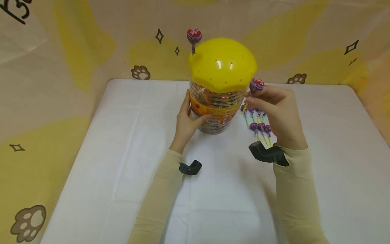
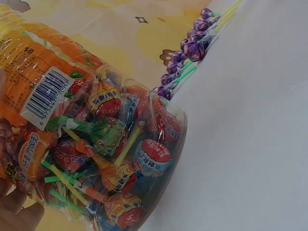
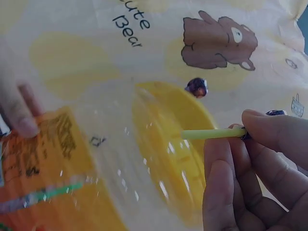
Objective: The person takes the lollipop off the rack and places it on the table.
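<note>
A clear plastic jar (image 1: 217, 127) with a yellow dimpled lid (image 1: 223, 64) stands near the table's far edge, tilted slightly. Wrapped lollipops (image 2: 153, 156) with coloured sticks fill it. My left hand (image 1: 186, 125) grips the jar's left side, thumb across the front by the barcode label (image 2: 47, 98). Between thumb and fingers, my right hand (image 1: 281, 108) pinches a purple-and-red lollipop (image 1: 257, 85) just below its candy; its yellow stick (image 3: 211, 134) points toward the jar. Another lollipop (image 1: 194, 35) stands upright at the lid's left edge.
Right of the jar, several purple lollipops (image 1: 261, 126) lie in rows on the white-covered table (image 1: 146, 169), partly behind my right hand. A patterned yellow cloth (image 1: 100, 40) hangs behind the table. Each wrist bears a black camera mount (image 1: 190, 168).
</note>
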A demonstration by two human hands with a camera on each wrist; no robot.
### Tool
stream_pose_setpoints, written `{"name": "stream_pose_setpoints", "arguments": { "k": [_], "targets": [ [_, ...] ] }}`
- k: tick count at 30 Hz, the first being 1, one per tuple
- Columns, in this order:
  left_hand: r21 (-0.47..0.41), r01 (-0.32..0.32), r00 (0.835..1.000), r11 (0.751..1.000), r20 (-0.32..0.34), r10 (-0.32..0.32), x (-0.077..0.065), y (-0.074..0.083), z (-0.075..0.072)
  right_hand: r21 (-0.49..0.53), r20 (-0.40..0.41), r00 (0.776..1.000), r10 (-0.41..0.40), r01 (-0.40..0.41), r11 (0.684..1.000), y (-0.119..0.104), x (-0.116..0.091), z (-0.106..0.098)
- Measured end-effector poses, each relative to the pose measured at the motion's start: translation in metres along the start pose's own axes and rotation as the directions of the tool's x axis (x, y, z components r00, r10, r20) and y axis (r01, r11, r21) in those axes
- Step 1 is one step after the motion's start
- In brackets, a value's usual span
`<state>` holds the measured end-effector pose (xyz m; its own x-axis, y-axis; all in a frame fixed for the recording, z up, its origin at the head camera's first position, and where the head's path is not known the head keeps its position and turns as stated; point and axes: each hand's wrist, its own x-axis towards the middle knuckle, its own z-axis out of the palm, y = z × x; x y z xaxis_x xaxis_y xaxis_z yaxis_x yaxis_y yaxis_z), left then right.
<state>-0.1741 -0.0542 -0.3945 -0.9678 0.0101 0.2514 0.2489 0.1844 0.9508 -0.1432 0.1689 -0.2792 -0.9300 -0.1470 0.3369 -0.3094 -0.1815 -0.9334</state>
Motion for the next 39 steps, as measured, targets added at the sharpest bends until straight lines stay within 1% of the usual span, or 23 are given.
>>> {"name": "stream_pose_setpoints", "arguments": {
  "k": [5, 8, 12, 18, 26, 31, 38, 39],
  "targets": [
    [-0.011, -0.008, 1.000, 1.000, 0.002, 0.008, 0.001, 0.000, -0.001, -0.002, -0.017, 0.999, 0.030, -0.030, 1.000, 0.006, -0.009, -0.017],
    [-0.014, -0.011, 1.000, 1.000, 0.004, 0.011, 0.001, -0.001, -0.001, 0.003, -0.017, 0.999, 0.034, -0.033, 0.999, 0.010, -0.013, -0.027],
    [-0.007, -0.013, 1.000, 1.000, 0.002, 0.013, 0.001, -0.001, 0.000, 0.002, -0.018, 0.998, 0.059, -0.059, 0.998, 0.013, -0.021, -0.040],
    [-0.006, -0.021, 1.000, 1.000, -0.001, 0.021, 0.001, -0.001, 0.000, -0.050, -0.048, 0.992, 0.120, -0.122, 0.991, 0.020, -0.033, -0.059],
    [-0.009, -0.018, 1.000, 1.000, -0.002, 0.018, 0.001, -0.002, 0.000, -0.143, -0.084, 0.976, 0.202, -0.212, 0.967, 0.027, -0.046, -0.081],
    [-0.010, -0.014, 1.000, 1.000, -0.001, 0.014, 0.001, -0.003, 0.000, -0.152, -0.091, 0.968, 0.233, -0.245, 0.957, 0.035, -0.053, -0.097],
    [-0.004, -0.017, 1.000, 1.000, 0.001, 0.017, 0.001, -0.003, 0.000, -0.233, -0.101, 0.942, 0.320, -0.335, 0.913, 0.051, -0.061, -0.122],
    [-0.003, -0.017, 1.000, 1.000, 0.001, 0.017, 0.001, -0.003, 0.000, -0.230, -0.095, 0.938, 0.334, -0.347, 0.909, 0.053, -0.061, -0.125]
  ]
}}
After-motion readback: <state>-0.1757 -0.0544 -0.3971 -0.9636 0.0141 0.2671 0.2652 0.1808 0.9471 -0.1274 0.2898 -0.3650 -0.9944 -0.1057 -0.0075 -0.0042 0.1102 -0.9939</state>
